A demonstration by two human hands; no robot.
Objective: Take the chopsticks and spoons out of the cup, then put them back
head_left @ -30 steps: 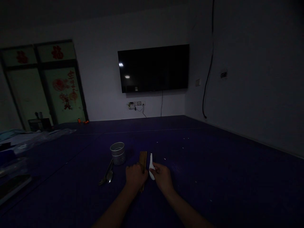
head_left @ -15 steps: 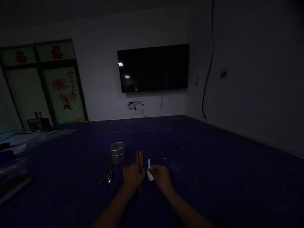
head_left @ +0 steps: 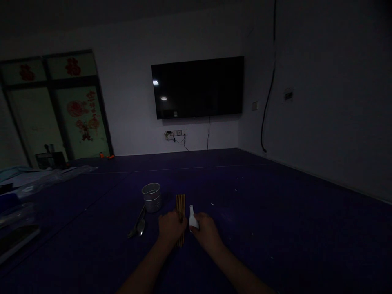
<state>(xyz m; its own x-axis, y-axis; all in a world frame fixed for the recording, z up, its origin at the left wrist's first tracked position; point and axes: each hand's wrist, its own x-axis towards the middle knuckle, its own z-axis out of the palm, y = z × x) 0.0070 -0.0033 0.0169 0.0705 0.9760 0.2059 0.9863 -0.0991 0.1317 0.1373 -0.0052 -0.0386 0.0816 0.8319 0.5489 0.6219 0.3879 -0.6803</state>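
Observation:
Several wooden chopsticks (head_left: pixel 180 201) lie side by side on the dark blue surface, pointing away from me. My left hand (head_left: pixel 172 227) is closed over their middle, its thumb along their right side. Just to the right is a white soup spoon (head_left: pixel 192 219), its handle pointing away. My right hand (head_left: pixel 207 231) pinches the spoon's bowl from the right; the fingers partly cover it. Left of the chopsticks stands a grey metal cup (head_left: pixel 152 200) with small holes low in its side. Beside it lie a metal spoon (head_left: pixel 141 227) and another dark, long-handled utensil (head_left: pixel 134 230).
Small white scraps (head_left: pixel 212 204) are scattered on the blue surface (head_left: pixel 275 220). Clear plastic wrapping (head_left: pixel 55 177) and a flat dark object (head_left: pixel 20 241) lie at the left. A television (head_left: pixel 199 87) hangs on the far wall, and a black cable (head_left: pixel 268 102) runs down the right wall.
My right hand has shifted its fingers lower around the white spoon's bowl, and the spoon has turned so that its shiny hollow no longer shows. The left hand and chopsticks stay put.

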